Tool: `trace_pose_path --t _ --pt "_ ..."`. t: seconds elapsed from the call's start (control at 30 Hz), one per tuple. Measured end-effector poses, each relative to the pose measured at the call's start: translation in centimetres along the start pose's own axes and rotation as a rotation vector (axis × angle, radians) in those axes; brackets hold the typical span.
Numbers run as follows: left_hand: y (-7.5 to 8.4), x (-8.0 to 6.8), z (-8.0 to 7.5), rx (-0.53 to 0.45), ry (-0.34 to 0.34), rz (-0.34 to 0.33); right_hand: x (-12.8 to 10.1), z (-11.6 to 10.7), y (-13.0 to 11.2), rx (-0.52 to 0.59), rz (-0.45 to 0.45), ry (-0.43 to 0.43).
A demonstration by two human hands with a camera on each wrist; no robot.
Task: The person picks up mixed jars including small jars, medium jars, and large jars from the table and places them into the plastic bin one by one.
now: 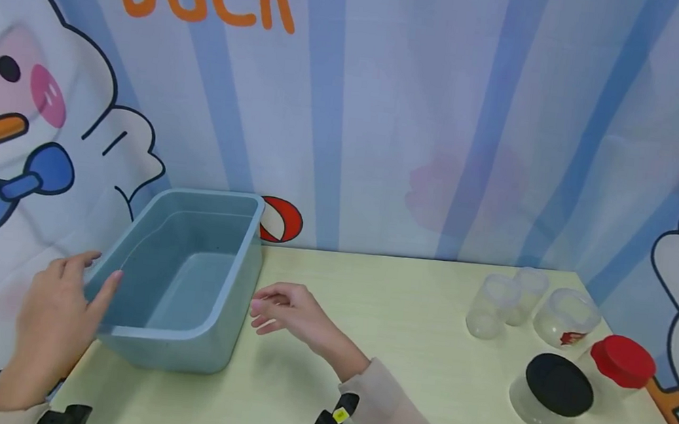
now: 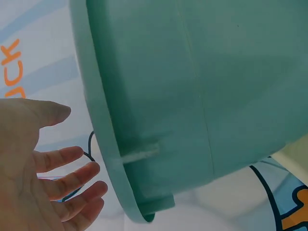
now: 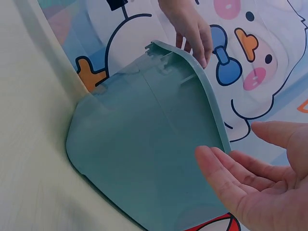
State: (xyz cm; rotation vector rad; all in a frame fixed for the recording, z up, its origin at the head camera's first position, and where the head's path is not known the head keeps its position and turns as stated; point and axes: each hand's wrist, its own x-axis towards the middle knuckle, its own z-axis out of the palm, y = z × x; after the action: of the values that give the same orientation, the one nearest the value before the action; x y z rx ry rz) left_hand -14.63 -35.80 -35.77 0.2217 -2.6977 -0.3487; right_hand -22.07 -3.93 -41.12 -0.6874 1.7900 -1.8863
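A blue-green plastic bin [image 1: 172, 354] stands at the left of the table, and the part of its inside that shows holds nothing. My left hand [image 1: 62, 315] is at its left rim, thumb and fingers spread; in the left wrist view the fingers [image 2: 79, 185] are loosely bent beside the lip with nothing in them. Beside the bin's right wall is my right hand [image 1: 299, 314], its relaxed fingers pointing at the bin. The right wrist view has its fingertips [image 3: 204, 154] overlapping the bin's side, thumb held apart, palm bare.
On the table's right stand a clear jar with a black lid [image 1: 559, 385], a red-lidded jar [image 1: 622, 362], a clear jar with a red label [image 1: 567, 319] and two clear cylindrical containers [image 1: 492, 307]. A striped duck-print curtain [image 1: 380, 107] hangs behind the table.
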Motion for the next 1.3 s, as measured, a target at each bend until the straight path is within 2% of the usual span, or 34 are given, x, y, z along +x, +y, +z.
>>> trace_pose_path --t 0.1,0.37,0.53,0.67,0.9,1.13,1.3 --pt "-0.7 0.1 0.1 -0.006 -0.008 -0.024 0.2 0.2 -0.1 0.005 0.001 -0.002" --pt "-2.2 0.5 0.5 -0.038 0.010 0.006 0.6 0.9 -0.3 0.045 0.018 -0.004" --pt "-3.1 0.6 0.9 -0.086 -0.009 -0.017 0.9 1.2 -0.1 0.064 0.012 -0.031" --pt "-3.5 0.6 1.1 -0.103 -0.034 -0.051 1.0 1.4 0.1 0.073 0.011 -0.035" --pt "-4.0 0.5 1.6 -0.107 -0.027 -0.053 1.1 2.0 0.1 0.126 0.019 -0.028" --pt "-4.5 0.7 1.7 -0.133 -0.082 -0.074 1.5 2.5 0.2 0.209 0.026 -0.024" --pt "-4.7 0.8 1.8 -0.144 -0.069 -0.097 1.7 2.9 0.0 0.271 0.038 -0.011"
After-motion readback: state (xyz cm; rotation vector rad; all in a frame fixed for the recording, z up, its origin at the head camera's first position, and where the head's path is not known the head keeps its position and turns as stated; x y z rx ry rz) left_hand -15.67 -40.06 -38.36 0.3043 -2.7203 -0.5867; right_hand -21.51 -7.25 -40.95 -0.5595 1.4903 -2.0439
